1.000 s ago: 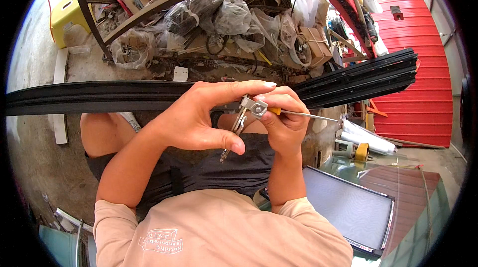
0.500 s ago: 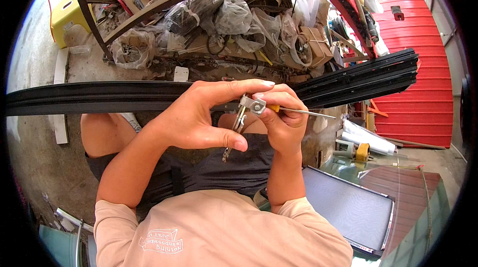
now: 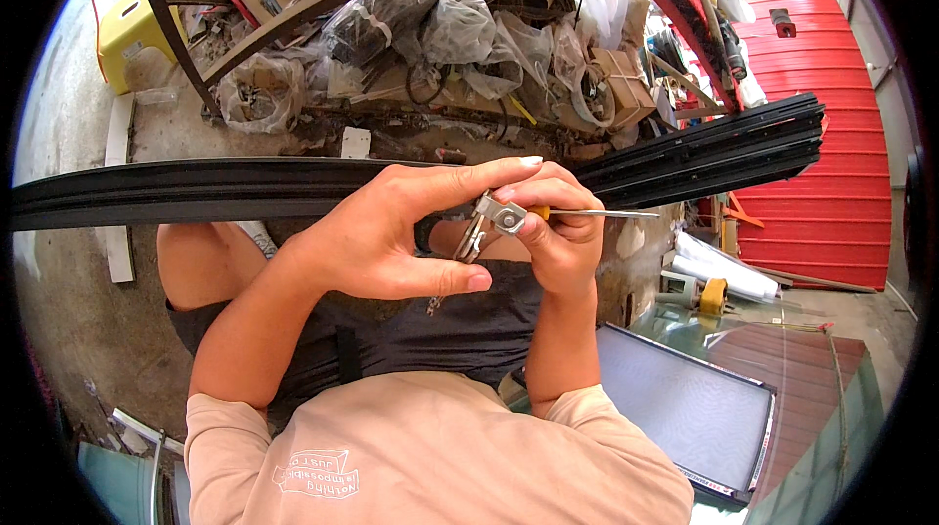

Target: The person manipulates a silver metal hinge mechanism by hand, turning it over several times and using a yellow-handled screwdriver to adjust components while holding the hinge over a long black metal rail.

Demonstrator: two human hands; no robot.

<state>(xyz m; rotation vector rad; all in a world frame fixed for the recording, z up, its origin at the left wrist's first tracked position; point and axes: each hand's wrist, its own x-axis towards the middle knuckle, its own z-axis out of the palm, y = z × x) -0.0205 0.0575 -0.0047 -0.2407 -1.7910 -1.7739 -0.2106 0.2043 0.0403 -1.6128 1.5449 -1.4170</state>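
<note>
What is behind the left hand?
The black rail runs behind the left hand, and part of the metal fitting lies behind its thumb. What else the hand covers cannot be seen.

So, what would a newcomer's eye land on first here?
Probably the small silver metal fitting mid-picture, between the person's bare left hand and bare right hand, the right also holding a thin metal rod with a yellow part. Next come the bright red ribbed panel at upper right and the yellow plastic stool at upper left.
</note>
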